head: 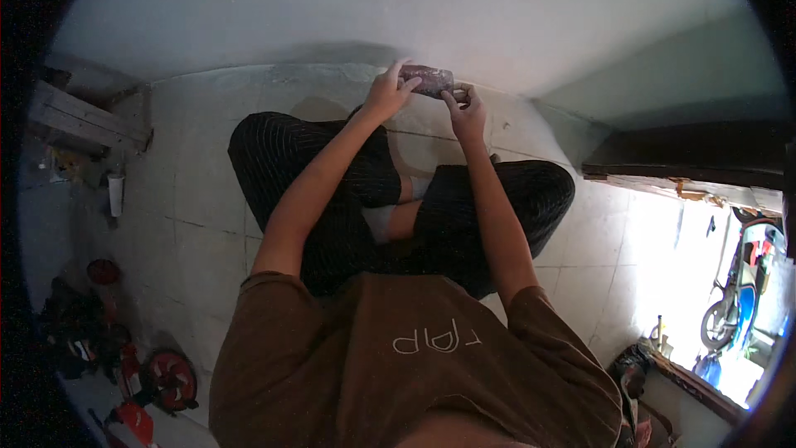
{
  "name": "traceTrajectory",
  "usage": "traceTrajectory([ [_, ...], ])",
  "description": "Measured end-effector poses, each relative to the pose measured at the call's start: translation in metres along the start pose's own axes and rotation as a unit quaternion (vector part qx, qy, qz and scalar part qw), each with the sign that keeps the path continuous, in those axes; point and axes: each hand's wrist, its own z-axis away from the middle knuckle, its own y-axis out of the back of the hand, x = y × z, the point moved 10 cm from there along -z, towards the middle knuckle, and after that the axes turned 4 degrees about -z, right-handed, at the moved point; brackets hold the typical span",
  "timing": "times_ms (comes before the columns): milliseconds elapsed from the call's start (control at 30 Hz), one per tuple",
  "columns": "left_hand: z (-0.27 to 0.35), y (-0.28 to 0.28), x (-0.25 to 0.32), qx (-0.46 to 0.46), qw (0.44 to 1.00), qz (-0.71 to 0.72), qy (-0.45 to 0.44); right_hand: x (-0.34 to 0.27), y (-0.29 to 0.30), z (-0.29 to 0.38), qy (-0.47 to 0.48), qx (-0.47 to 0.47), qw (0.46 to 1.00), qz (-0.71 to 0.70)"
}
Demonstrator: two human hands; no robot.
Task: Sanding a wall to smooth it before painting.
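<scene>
A dark reddish-brown block with pale, worn patches (429, 79) is held up in front of the wall, above the tiled floor; what it is made of cannot be told. Around its left end are the thumb and fingers of my left hand (390, 92). My right hand (467, 111) has its thumb and a finger at the lower right corner, with the other fingers curled beside that end. Both arms reach forward over my crossed legs in dark striped trousers (292, 143).
A pale wall (385, 6) rises just beyond the hands. At left stand a wooden piece (87, 118), a white cup (115, 194) and a red-wheeled object (170, 381). A doorway at right shows a motorcycle (740, 289) outside.
</scene>
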Motion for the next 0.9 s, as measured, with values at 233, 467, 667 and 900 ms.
traceTrajectory([
  [233,0.020,0.024,0.055,0.166,0.951,-0.107,-0.237,-0.024,0.007,0.007,0.100,0.035,0.991,0.080],
  [467,0.027,-0.023,0.052,-0.002,0.941,-0.159,-0.298,-0.054,-0.015,0.022,0.235,-0.029,0.962,0.140],
  [667,0.020,-0.023,0.041,-0.045,0.967,-0.058,-0.245,-0.050,-0.009,0.022,0.205,0.000,0.970,0.131],
  [900,0.015,-0.006,0.040,0.033,0.973,-0.052,-0.222,-0.010,0.002,0.008,0.077,0.033,0.994,0.070],
])
